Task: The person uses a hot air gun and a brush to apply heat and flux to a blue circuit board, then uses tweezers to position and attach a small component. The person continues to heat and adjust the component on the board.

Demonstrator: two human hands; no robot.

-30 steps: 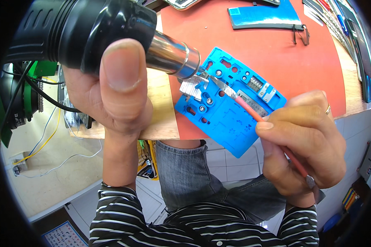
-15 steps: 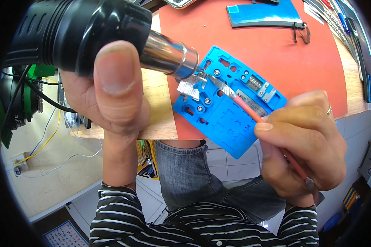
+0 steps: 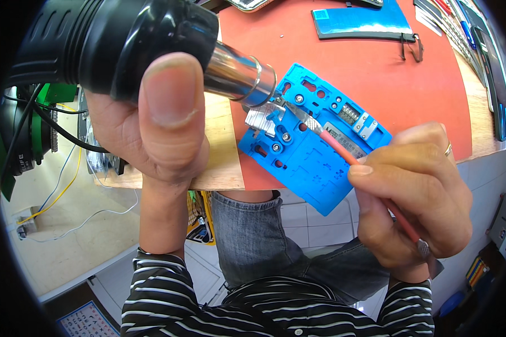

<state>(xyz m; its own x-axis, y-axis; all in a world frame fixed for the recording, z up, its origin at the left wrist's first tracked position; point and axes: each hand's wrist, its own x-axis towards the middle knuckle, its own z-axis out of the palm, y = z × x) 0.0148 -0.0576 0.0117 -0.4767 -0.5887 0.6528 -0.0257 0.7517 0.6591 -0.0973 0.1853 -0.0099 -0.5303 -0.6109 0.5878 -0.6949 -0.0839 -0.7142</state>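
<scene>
Left hand (image 3: 152, 121) clenched on heat gun (image 3: 123, 48), nozzle unmoved at fixture's (image 3: 315, 151) ten o'clock; right hand (image 3: 416, 196) pinching red-handled blade (image 3: 343, 151), heating ongoing.

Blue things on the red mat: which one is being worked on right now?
The perforated blue fixture plate at the mat's near edge: the heat gun nozzle and the red-handled blade both meet at it. The flat blue slab lies untouched at the far side.
</scene>
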